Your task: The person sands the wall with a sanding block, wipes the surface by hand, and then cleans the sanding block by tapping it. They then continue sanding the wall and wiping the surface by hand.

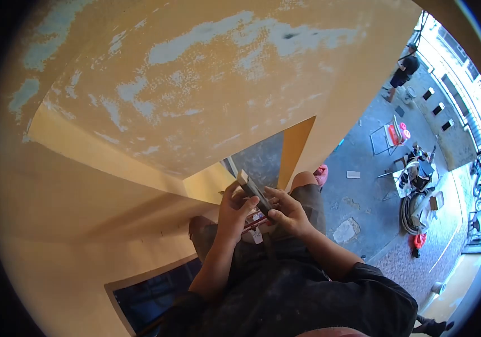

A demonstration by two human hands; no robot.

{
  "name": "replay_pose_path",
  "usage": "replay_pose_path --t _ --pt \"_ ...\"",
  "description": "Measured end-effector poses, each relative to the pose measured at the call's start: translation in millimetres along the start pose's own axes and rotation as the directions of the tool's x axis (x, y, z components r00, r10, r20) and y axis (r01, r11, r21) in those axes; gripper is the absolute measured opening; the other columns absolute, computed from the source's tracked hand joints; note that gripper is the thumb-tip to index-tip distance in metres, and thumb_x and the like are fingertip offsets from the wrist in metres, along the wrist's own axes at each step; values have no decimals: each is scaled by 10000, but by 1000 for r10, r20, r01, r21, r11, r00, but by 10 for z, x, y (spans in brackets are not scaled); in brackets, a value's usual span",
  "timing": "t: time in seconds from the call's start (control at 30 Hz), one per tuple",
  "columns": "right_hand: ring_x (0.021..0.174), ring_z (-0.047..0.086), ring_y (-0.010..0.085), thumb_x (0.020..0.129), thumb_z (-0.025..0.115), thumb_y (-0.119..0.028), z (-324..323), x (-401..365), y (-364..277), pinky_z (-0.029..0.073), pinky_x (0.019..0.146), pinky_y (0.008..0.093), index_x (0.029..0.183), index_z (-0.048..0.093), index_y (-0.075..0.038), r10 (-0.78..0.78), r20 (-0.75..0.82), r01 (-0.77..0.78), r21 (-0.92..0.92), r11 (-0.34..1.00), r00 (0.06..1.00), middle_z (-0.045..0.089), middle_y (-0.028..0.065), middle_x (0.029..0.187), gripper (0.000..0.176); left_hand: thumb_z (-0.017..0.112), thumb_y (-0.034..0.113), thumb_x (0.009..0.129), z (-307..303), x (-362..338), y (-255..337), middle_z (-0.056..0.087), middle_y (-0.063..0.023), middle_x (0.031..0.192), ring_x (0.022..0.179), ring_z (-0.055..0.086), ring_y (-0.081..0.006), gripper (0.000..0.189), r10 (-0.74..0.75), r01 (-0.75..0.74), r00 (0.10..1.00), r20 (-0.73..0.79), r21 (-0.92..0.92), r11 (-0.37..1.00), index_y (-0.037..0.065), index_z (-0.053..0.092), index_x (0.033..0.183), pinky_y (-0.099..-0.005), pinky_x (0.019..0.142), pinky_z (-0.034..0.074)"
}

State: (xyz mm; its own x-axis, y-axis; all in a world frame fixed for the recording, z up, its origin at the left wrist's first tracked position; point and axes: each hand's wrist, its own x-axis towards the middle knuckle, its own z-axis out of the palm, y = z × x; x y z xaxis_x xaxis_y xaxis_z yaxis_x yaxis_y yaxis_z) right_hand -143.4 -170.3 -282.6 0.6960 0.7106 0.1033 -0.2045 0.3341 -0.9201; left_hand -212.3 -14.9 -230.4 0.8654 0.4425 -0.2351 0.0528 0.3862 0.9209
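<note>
Both hands hold one dark, flat, block-like tool (255, 192) with a lighter edge, tilted in front of my lap. On its left side my left hand (236, 210) grips it, thumb lying across its face. My right hand (290, 212) has its fingers and thumb on the lower right end. Just beneath the tool, a reddish bar and a small white piece (256, 235) show near my waist; what they are is unclear. Ahead stands a yellow-orange wall (223, 95) with patchy whitish areas.
Far below on the grey floor (344, 194) are a folding chair (385, 139) with red items, a cluttered table (417, 171), coiled hose (411, 216) and a red bag (419, 241). A person (404, 72) stands at upper right. A dark window (156, 292) lies at lower left.
</note>
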Motion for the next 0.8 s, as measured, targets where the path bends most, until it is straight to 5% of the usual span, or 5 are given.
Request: replay_pose_path --t 0.07,0.33,0.47,0.73,0.8 --pt "1037 579 155 949 662 -157 -59 -37 29 551 803 284 1468 364 10 33 37 -33 -10 999 999 558 93 1208 622 700 41 892 1 26 -8 634 -160 1128 1024 647 -206 693 -5 5 999 -32 -16 1000 58 312 1466 -333 880 532" --pt "1095 595 185 919 687 -84 212 -67 -7 467 949 315 1429 407 44 201 75 -205 46 978 977 613 109 1204 595 707 -4 871 -252 -110 72 601 -173 1146 1040 641 -217 865 108 -120 990 -92 -138 983 88 164 1537 -326 891 536" --pt "1219 540 236 904 670 -14 304 8 72 426 1027 344 1398 455 43 171 113 -175 21 984 979 562 130 1298 542 688 -25 882 -415 -231 9 584 -138 1192 1054 611 -163 820 183 -197 979 -89 -192 962 108 207 1534 -302 896 525" --pt "1273 483 251 852 686 54 474 95 164 415 1044 349 1323 546 20 -35 138 54 -137 989 990 476 148 1355 492 716 -23 858 -561 -355 -63 523 -175 1292 1211 549 -232 858 286 -308 949 -130 -206 929 74 180 1521 -346 942 536" --pt "1271 484 263 833 698 71 499 113 115 418 1049 361 1303 567 13 -91 149 118 -189 975 985 469 156 1353 491 702 -15 870 -559 -351 -51 532 -154 1289 1231 548 -223 789 257 -283 958 -128 -279 917 33 224 1496 -371 1043 471"
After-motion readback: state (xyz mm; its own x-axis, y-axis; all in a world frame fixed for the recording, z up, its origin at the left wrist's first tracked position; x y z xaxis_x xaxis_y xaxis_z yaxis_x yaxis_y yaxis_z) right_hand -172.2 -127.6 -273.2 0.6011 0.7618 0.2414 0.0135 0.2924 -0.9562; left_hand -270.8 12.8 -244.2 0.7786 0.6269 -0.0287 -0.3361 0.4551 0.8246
